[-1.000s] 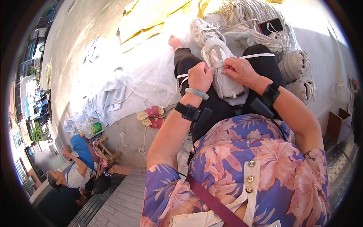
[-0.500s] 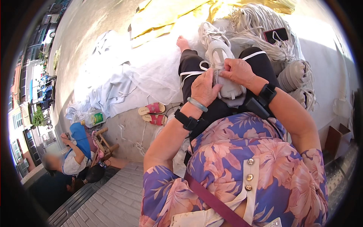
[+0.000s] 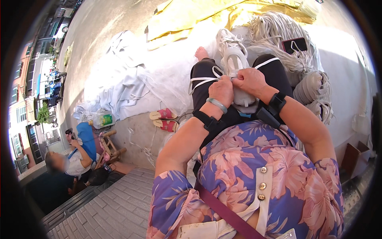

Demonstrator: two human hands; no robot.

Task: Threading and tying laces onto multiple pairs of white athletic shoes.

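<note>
A pale grey-white sneaker rests between my thighs, its mesh toe pointing away from me. My left hand is closed at its near left side, fingertips pinched on the white shoelace whose loose end loops over my left knee. Close beside it, my right hand pinches at the lacing from the right, thumb and forefinger meeting the left fingertips. The bit of lace between the fingers is mostly hidden. Another white stretch of lace crosses my right knee. Just beyond the toe lies a second laced sneaker.
To the right lie a heap of pale laces with a phone on it, and bundled grey sneakers. Pink sandals, a plastic jug and white cloth lie left. Another person sits at lower left.
My hands have drawn together over the sneaker's lacing; the left fingers, spread earlier, are now closed. The view has shifted slightly. The seated person's hand has lifted a little.
</note>
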